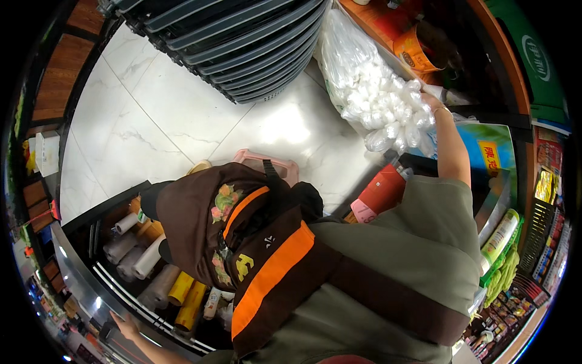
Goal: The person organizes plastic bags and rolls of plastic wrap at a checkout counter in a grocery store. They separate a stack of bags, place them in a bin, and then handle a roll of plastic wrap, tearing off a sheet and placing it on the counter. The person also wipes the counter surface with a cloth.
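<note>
My right hand [429, 101] reaches to the right side of a heap of small white, twisted plastic bundles [386, 107] at a large clear plastic bag [348, 41]. Its fingers are mostly hidden, so I cannot tell if they grip anything. At the lower left, my left hand [126, 325] lies at the edge of a metal counter [86, 277], fingers apart and holding nothing visible. Between the arms are my green shirt and a brown apron [191, 214] with orange bands.
Stacked dark plastic baskets [236, 50] stand at the top. A pink stool [286, 169] is beside the apron. Plastic rolls [148, 257] lie on a shelf under the counter. A red box [382, 186] and an orange tub [416, 50] are to the right.
</note>
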